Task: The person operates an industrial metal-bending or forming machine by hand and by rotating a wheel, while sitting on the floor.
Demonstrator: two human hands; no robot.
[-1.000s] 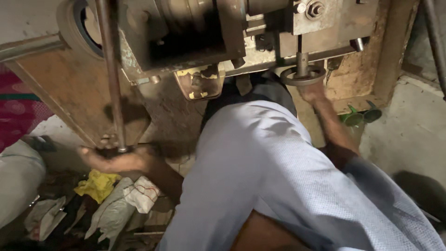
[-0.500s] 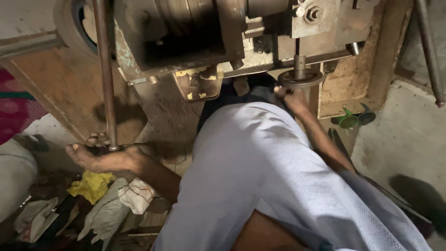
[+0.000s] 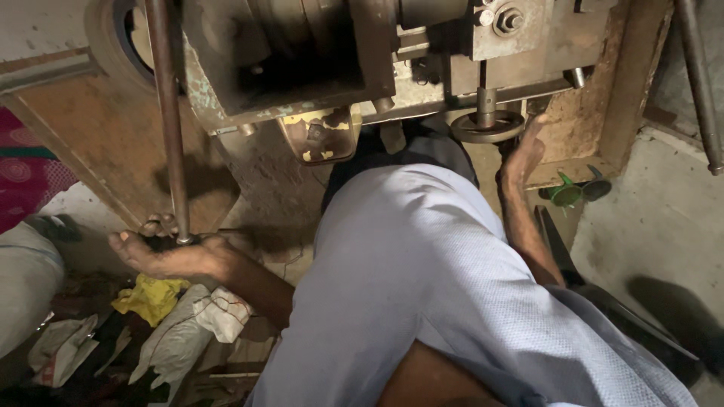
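My left hand [image 3: 162,252] is low on the left, its fingers curled round the bottom end of a long upright metal rod [image 3: 170,136]. My right hand [image 3: 520,158] reaches up under a heavy worn metal machine [image 3: 302,60]. Its fingers are stretched out, and the fingertips touch the right rim of a small round handwheel [image 3: 486,126] on a short vertical shaft. My light blue shirt [image 3: 422,286] fills the middle of the view and hides what lies below it.
Crumpled yellow and white rags [image 3: 173,316] lie on the floor below my left hand. A brown board [image 3: 98,143] leans behind the rod. A green funnel [image 3: 566,192] sits on the floor at the right, beside a concrete floor [image 3: 664,218]. A second rod [image 3: 697,83] stands at the far right.
My right hand has slipped from under the handwheel to its right rim, with the fingers straighter. My left hand stays on the rod's lower end.
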